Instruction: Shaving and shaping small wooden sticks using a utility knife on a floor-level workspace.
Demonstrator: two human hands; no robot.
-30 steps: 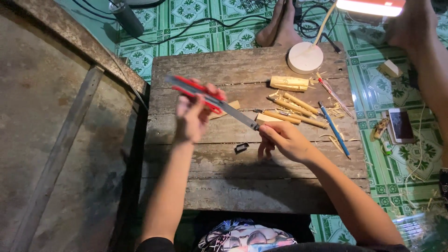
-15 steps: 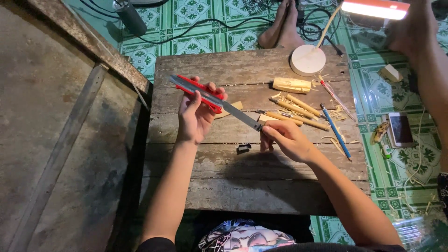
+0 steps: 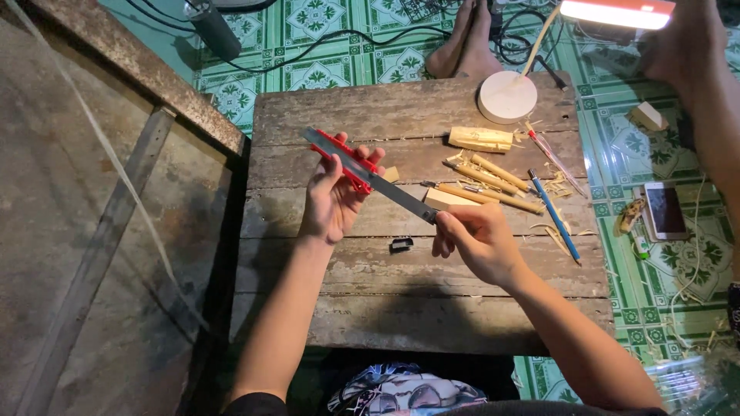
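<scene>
The left hand (image 3: pixel 333 202) closes its fingers (image 3: pixel 367 163) round the red handle (image 3: pixel 339 158) of a utility knife, held above the wooden counter (image 3: pixel 370 300). From there the long blade (image 3: pixel 395 192) runs down and to the right, its far end pinched between the fingers of the right hand (image 3: pixel 476 240). A small black clip (image 3: pixel 401 244) lies on the planks between the hands. Further right lie wooden sticks (image 3: pixel 493 181), a blue pen (image 3: pixel 553 214) and a round white lamp base (image 3: pixel 506 97); beyond, green patterned floor tiles (image 3: pixel 678 285).
</scene>
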